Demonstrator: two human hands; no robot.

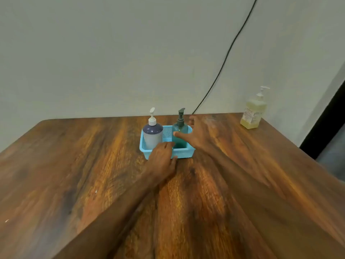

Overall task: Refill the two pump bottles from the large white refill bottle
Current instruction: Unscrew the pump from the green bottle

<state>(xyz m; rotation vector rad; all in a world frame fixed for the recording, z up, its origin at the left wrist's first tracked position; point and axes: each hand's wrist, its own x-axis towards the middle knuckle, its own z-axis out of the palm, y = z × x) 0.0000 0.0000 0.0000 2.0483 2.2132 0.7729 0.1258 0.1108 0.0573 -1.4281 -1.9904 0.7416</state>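
Observation:
A light blue plastic basket (184, 154) stands near the far middle of the wooden table. Inside it on the left is a white pump bottle (152, 134) with a dark navy shoulder and white pump. On the right stands a teal see-through pump bottle (179, 131) with a dark pump. My left hand (162, 158) rests on the basket's front rim, fingers over the edge. My right hand (197, 136) is spread open around the teal bottle's right side, thumb across its front. Whether it touches the bottle is unclear. No large white refill bottle is in view.
A clear pump bottle of yellowish liquid (253, 113) stands at the table's far right corner. A black cable (224, 60) runs down the wall behind the basket. The wooden table (74, 174) ends at the wall at the back and drops off at the right.

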